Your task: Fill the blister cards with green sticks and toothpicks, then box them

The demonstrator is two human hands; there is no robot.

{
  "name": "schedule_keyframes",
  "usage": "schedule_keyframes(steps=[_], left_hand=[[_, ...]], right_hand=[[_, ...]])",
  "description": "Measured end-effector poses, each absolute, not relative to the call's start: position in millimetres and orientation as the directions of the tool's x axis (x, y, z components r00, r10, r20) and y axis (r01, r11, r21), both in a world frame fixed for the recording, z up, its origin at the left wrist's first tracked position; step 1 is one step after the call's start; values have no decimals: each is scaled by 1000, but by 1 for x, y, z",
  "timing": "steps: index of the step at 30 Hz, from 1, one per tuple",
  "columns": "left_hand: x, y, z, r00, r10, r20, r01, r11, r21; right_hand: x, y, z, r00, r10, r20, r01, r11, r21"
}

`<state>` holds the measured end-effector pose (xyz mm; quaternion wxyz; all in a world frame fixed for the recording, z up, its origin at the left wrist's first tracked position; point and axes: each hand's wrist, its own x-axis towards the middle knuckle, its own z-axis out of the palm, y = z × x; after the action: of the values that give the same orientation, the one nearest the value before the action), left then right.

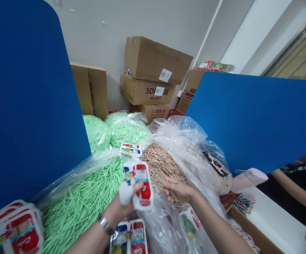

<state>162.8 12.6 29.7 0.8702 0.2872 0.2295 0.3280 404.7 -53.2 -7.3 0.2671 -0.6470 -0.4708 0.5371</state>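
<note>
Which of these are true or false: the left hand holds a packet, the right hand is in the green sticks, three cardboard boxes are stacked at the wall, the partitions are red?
1. The left hand holds a red and white packet. True.
2. The right hand is in the green sticks. False: it reaches into the bag of tan sticks.
3. Three cardboard boxes are stacked at the wall. True.
4. The partitions are red. False: they are blue.
</note>
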Motion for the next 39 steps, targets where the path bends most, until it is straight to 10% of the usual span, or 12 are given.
schedule_keyframes(steps=[10,17,25,39], left_hand=[[206,-2,20,714,684,-153,-378,559,737],[149,-17,-8,520,830,-200,-107,296,949],[119,-46,-13,401,910,-106,30,102,994],[102,-44,-4,355,914,196,133,-257,957]], right_hand=[[375,-65,9,-116,911,-395,-299,-411,-861],[358,-53,34,179,948,-264,-455,-159,-876],[272,-48,92,379,913,150,-450,324,-832],[225,-50,66,276,783,557,126,545,-829]])
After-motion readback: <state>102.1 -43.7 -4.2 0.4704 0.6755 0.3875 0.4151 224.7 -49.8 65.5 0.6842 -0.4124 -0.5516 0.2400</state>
